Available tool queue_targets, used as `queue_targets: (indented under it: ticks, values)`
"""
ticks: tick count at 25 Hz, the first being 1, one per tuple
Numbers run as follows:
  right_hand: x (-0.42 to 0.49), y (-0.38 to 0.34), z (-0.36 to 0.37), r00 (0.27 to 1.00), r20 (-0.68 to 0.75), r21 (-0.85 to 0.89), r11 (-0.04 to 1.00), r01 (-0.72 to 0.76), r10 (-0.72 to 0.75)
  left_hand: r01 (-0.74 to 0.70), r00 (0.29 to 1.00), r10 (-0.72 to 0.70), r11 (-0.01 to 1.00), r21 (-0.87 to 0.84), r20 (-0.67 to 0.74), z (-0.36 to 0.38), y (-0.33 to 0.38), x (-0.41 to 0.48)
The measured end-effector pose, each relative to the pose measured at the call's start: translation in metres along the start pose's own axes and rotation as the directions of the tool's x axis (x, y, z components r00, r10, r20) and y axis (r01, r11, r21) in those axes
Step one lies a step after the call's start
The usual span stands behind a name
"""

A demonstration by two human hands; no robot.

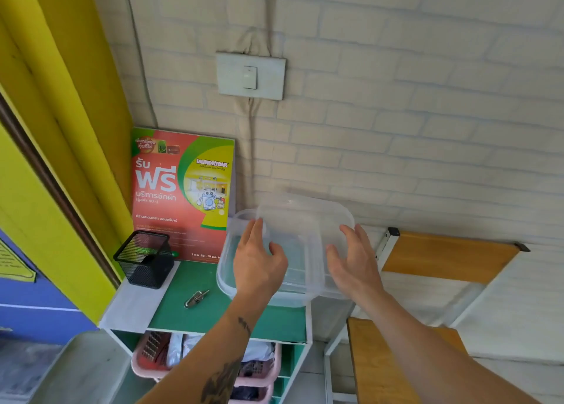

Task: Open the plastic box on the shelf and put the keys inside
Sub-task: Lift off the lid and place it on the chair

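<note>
We've got the plastic box [293, 269] at the shelf's [195, 312] right edge; left hand [259, 266] spread open on it, right hand [354, 266] holding the shifted lid [308, 220]; keys [196, 298] mid-shelf, untouched

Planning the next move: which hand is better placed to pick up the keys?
Left. The left hand is nearer the keys on the green shelf top; the right hand is at the lid, farther away.

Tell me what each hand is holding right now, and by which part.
The right hand holds the clear lid at its right edge. The left hand rests on the plastic box; whether its fingers grip the rim cannot be told.
</note>
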State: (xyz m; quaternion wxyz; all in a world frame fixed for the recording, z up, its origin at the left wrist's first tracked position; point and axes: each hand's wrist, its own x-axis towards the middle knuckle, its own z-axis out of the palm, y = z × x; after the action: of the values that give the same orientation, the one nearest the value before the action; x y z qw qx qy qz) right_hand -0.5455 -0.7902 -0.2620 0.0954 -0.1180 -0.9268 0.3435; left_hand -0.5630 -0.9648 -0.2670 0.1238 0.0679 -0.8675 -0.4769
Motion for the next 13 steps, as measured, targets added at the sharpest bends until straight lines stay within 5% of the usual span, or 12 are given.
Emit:
queue_targets:
  ticks: [8,13]
  values:
    - [-0.034,0.117,-0.098,0.994,-0.105,-0.006,0.999,-0.044,0.043,-0.147,0.983,0.139,0.987,0.068,0.118,0.102,0.064,-0.093]
    - [-0.067,0.217,-0.144,0.991,-0.088,-0.049,0.993,-0.107,0.102,-0.181,0.946,0.109,0.959,0.22,0.304,0.178,0.089,-0.17]
